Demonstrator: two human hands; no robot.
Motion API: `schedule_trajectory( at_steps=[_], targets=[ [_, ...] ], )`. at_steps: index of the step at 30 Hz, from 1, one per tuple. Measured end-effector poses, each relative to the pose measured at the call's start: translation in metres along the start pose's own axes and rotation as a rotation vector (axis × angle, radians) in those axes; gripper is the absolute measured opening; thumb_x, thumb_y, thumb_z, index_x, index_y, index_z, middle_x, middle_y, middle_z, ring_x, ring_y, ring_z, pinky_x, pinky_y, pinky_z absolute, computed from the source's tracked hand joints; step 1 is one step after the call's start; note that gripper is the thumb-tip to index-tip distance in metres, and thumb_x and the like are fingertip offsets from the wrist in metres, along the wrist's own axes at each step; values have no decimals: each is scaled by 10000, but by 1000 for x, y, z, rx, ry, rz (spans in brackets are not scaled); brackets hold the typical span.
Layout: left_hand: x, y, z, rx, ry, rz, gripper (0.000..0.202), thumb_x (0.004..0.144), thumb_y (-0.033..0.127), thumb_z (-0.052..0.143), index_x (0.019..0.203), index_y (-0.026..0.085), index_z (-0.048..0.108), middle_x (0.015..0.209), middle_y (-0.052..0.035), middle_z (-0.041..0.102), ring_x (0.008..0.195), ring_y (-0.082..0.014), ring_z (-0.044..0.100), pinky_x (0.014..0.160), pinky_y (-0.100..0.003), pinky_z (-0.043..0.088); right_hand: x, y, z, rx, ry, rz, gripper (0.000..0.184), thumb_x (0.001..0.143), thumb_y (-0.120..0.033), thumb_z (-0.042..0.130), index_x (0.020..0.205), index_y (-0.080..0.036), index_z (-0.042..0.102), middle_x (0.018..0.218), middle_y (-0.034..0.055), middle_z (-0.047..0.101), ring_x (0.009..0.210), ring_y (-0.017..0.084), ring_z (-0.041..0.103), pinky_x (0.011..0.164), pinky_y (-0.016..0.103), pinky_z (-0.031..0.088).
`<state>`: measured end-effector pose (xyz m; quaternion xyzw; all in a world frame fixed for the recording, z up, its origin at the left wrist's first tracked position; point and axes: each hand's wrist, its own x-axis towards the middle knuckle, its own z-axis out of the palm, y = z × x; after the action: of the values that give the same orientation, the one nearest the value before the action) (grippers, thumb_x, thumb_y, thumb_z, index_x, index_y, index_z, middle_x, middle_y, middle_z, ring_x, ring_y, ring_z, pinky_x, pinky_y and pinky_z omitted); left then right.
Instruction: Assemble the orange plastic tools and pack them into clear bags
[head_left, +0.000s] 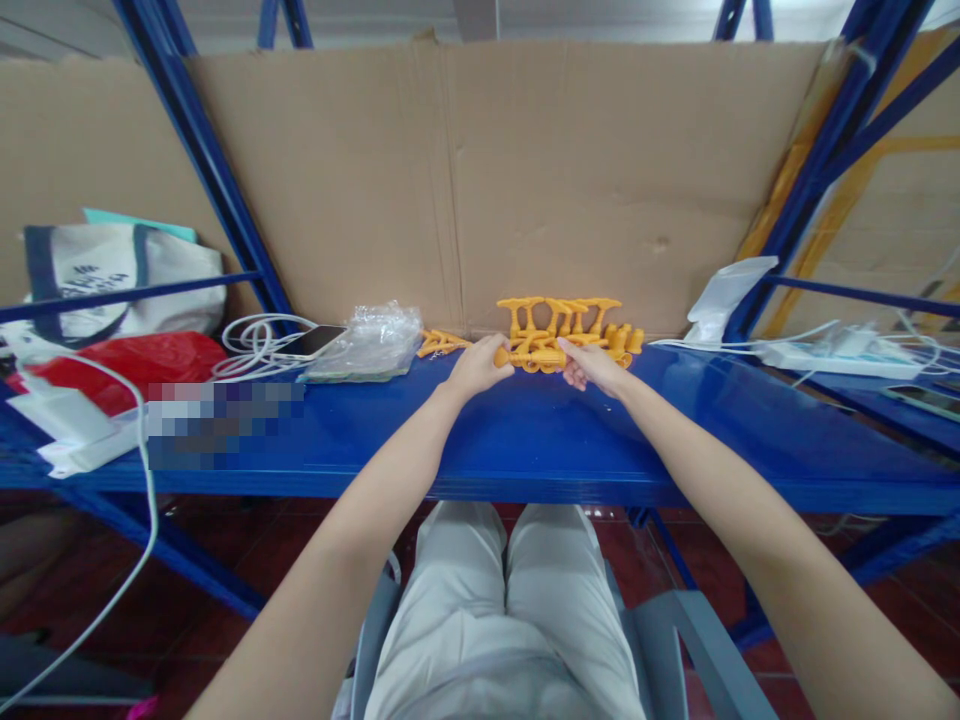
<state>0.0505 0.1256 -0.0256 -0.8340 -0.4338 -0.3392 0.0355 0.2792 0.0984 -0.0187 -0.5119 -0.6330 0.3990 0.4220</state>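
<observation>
Both of my arms reach forward over a blue metal shelf (525, 450). My left hand (478, 366) and my right hand (591, 364) are closed on the two ends of an orange plastic part (534, 357) lying near the back of the shelf. Behind it stand several more orange T-shaped parts (562, 318) against a cardboard backing (487, 180). A few small orange pieces (441, 343) lie just to the left.
A crumpled clear plastic bag (371, 340), a phone (315, 341) and a coiled white cable (251, 345) lie at the left, beside a red bag (127, 362) and a white tote (112, 275). A power strip (821, 355) with cables sits at the right. Blue uprights (217, 190) flank the shelf.
</observation>
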Motion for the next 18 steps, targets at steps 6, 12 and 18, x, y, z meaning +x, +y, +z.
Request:
schedule_trajectory(
  at_steps=[6,12,18],
  targets=[
    [1,1,1,-7,0,-6,281,730,157,646,1011,176,633,1009,-56,713,957,-235,667,858,-321,499,1,-1,3,-40,57,77,626,959,-666,430,583,-180,551,367,6,499,281,69,383,311,187,273],
    [2,-1,5,-34,3,-20,260,735,168,648,994,176,634,960,-57,710,915,-235,662,833,-329,501,-1,-5,-2,104,34,91,478,967,-607,482,732,-194,534,523,22,631,356,93,504,351,194,337],
    [4,-14,9,-184,58,-5,418,826,236,627,1238,189,577,1007,-43,685,942,-195,647,900,-327,507,0,-5,-6,316,20,-37,196,912,-304,675,803,-196,553,650,-6,659,505,90,594,530,192,488]
  ],
)
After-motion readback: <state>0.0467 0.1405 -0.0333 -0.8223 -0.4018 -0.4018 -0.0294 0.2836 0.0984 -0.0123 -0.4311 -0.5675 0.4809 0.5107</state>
